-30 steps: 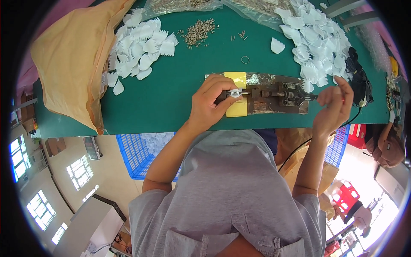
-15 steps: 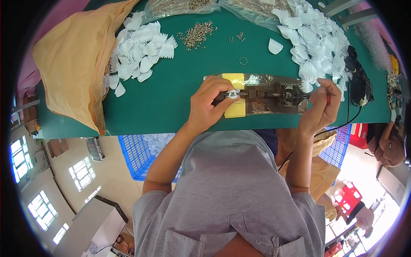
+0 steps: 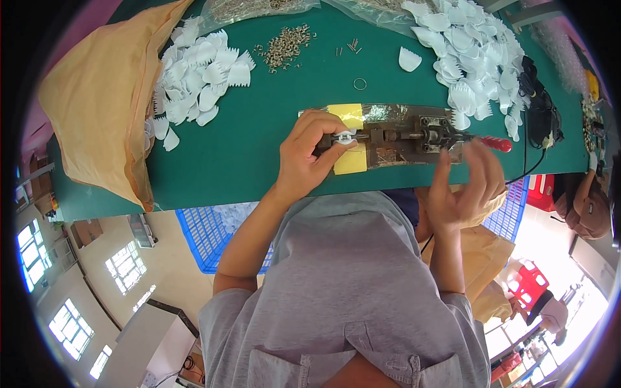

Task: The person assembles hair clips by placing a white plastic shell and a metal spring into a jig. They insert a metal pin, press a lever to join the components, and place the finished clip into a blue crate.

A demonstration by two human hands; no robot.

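Observation:
My left hand (image 3: 299, 157) pinches a small white plastic piece (image 3: 345, 138) between thumb and fingers. The piece sits at the left end of a metal push clamp (image 3: 435, 134), against its rod; the fingers partly hide it. This clamp is fixed on a dark brown base plate (image 3: 392, 157), which has yellow tape (image 3: 350, 163) at its left part. A red handle (image 3: 497, 143) sticks out at the clamp's right end. My right hand (image 3: 467, 194) hovers just below that handle, fingers apart and slightly blurred, with nothing visible in it.
White toothed plastic pieces lie heaped at left (image 3: 206, 74) and right (image 3: 479, 58). Small metal clips (image 3: 284, 48), several pins (image 3: 353, 46), a ring (image 3: 359, 83) and one loose toothed piece (image 3: 409, 59) lie beyond the clamp. A brown paper sack (image 3: 97, 97) stands far left, black cables (image 3: 543, 110) right.
My right hand has come off the area of the red handle and moved down toward me, its fingers spreading. My left hand keeps its pinch on the white piece. The whole view has shifted slightly.

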